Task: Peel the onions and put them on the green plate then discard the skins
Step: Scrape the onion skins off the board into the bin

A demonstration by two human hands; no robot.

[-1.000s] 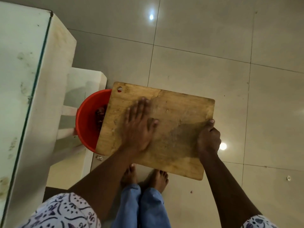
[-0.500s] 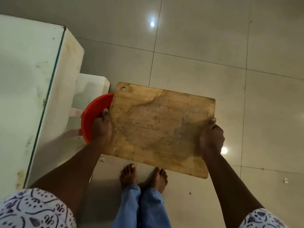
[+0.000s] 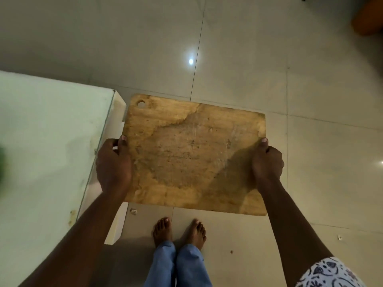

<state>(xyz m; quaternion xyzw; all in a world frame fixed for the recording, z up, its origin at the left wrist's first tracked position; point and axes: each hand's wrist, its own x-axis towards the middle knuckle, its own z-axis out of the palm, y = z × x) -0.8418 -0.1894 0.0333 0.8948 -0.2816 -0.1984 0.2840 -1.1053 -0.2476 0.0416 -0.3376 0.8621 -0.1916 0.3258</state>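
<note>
Head view: wooden cutting board [image 3: 186,154] was held roughly level above the tiled floor [image 3: 310,100], its hanging hole at the far left corner and its top bare. The left hand [image 3: 113,166] gripped the board's left edge, thumb [image 3: 123,141] lying on top and fingers curled underneath. The right hand [image 3: 267,164] clamped the right edge the same way. Both forearms reached forward from the near corners, well apart. The board's left edge sat just beside the glass-topped white table [image 3: 51,131], where a green smear [image 3: 1,162] at the left margin was too blurred to identify. Bare feet [image 3: 180,230] stood below the board's near edge, and a pale scrap [image 3: 133,211] lay on the floor near them.
</note>
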